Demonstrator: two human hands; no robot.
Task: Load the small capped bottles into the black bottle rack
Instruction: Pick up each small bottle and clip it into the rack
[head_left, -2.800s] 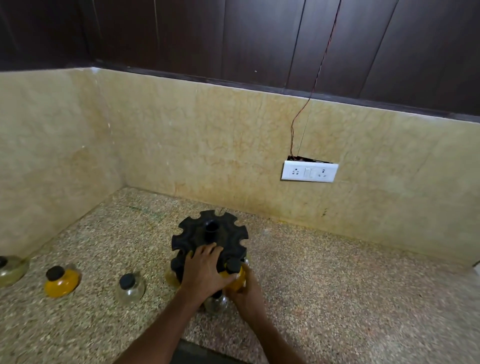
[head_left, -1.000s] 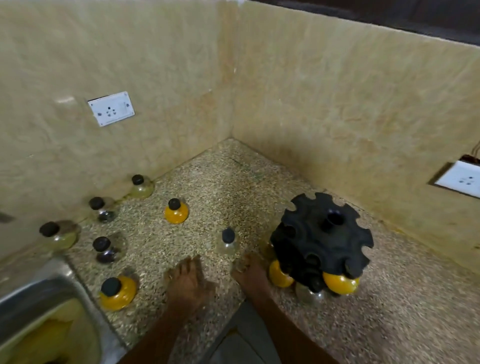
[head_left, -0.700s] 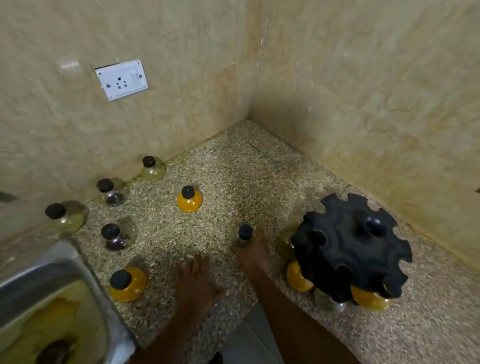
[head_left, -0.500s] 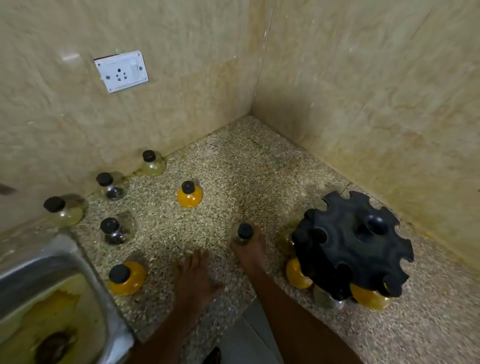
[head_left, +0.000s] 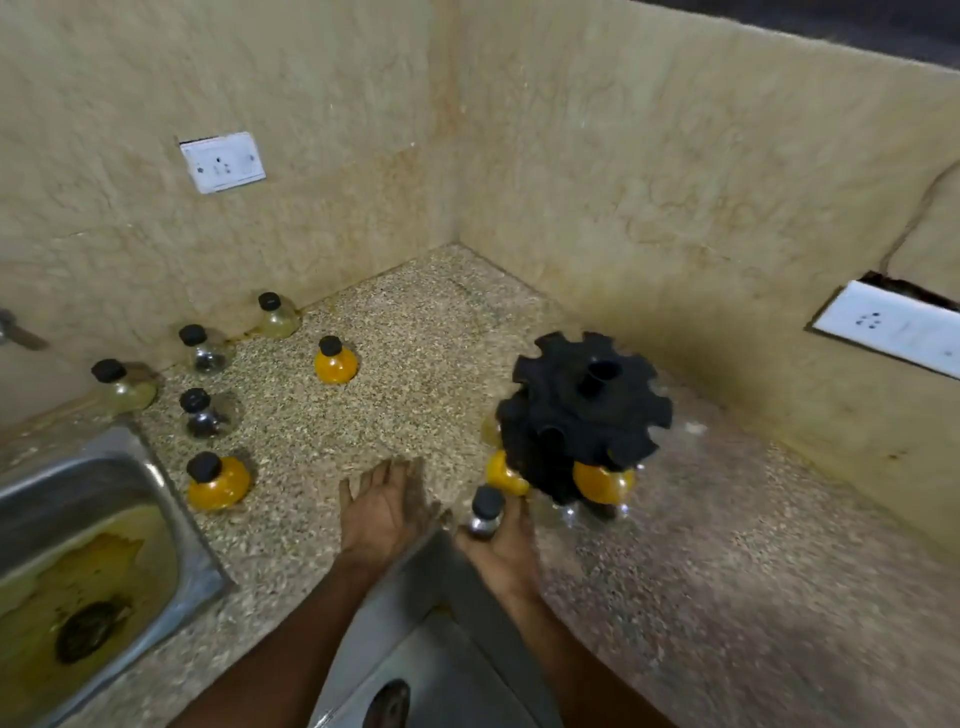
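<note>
My right hand (head_left: 501, 543) now grips the clear glass bottle (head_left: 485, 512) with its black cap, lifted off the speckled granite tabletop (head_left: 727, 571) toward the near side of the black notched rack (head_left: 584, 410). My left hand (head_left: 387, 506) stays flat, fingers spread, on the tabletop.

Right hand (head_left: 501, 545) holds a capped bottle (head_left: 485, 512) beside the rack (head_left: 584, 415).
Left hand (head_left: 384, 506) rests flat on the counter (head_left: 727, 571) near its front edge. The rack carries two orange bottles (head_left: 602, 483) low down; six loose bottles (head_left: 335, 359) stand toward the counter's left edge, by the sink (head_left: 171, 519).
</note>
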